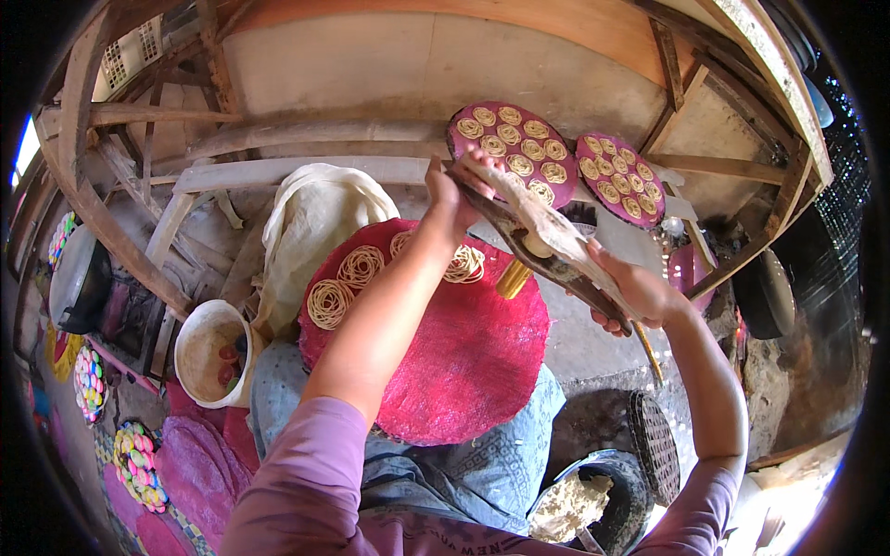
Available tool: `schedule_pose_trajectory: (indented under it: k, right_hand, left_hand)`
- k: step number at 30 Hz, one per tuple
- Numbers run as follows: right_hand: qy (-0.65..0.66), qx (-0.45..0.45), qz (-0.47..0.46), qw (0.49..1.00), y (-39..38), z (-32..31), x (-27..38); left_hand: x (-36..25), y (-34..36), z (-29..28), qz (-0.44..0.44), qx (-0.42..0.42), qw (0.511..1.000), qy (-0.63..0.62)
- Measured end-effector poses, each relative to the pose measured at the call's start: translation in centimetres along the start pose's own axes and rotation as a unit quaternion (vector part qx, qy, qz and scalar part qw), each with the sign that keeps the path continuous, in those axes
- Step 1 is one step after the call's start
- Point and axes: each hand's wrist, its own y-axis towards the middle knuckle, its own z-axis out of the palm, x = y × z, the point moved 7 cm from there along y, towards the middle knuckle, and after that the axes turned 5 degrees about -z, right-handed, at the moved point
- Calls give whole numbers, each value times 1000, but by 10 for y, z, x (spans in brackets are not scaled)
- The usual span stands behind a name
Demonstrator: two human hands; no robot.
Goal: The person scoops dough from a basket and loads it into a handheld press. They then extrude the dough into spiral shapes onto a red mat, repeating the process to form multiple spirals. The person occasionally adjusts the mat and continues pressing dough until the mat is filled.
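Observation:
A long wooden hand press point(540, 218), made of two bar-like halves, is held slantwise in front of me. My left hand point(454, 190) is closed around its upper left end, and my right hand point(635, 289) grips the lower right end. From its underside sticks a brass-coloured cylinder point(513, 278), above the round red tray point(464, 361) on my lap. Nests of pale noodle strands lie along the tray's far left edge, among them one nest point(329, 304) at the left and another nest point(464, 264) under the press. My left forearm hides part of that row.
Two round red trays, a larger one point(476, 174) and a smaller one point(590, 148), stand behind with several nests on them. A white bucket point(190, 357) is at my left, beside pale cloth point(311, 208). A dark basin point(616, 496) of dough sits lower right. Wooden beams point(74, 185) frame the space.

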Motion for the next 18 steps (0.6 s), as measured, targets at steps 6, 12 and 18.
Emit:
schedule_pose_trajectory:
  k: [6,12,18]
  right_hand:
    - [-53,-37,-46,997,-5,8,21]
    - [-117,-92,-19,989,-29,-10,36]
    - [-70,-123,-46,989,-28,3,31]
  left_hand:
    - [-21,1,14,3,110,994,-22]
    - [-5,-8,28,40,23,999,-5]
    - [-21,-10,62,26,60,997,33]
